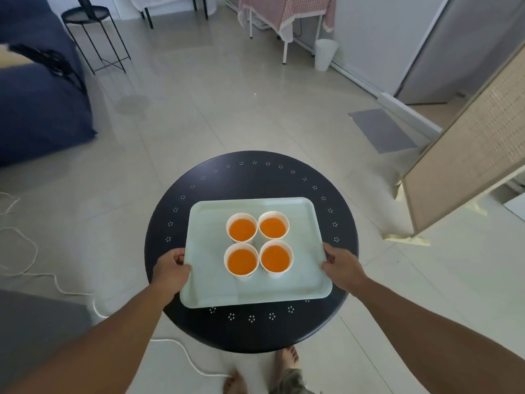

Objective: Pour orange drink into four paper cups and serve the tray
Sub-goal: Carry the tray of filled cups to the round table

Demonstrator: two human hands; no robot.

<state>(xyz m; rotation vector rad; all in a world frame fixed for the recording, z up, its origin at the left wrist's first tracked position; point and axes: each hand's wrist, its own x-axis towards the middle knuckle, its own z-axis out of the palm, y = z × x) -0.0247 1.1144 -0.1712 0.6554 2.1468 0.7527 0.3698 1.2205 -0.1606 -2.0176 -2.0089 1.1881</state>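
A pale green tray [207, 291] lies over a round dark table [252, 174]. Several white paper cups stand close together in a square at the tray's middle, each filled with orange drink; one is the near left cup [241, 261]. My left hand [170, 270] grips the tray's left rim, thumb on top. My right hand [339, 264] grips the right rim the same way. I cannot tell whether the tray rests on the table or hovers just above it.
A blue sofa [37, 109] stands at the left, with a black wire side table [91, 29] behind it. A rattan screen [468, 155] stands at the right. A white cord [71, 291] trails over the tiled floor. A white bin [325, 54] is far back.
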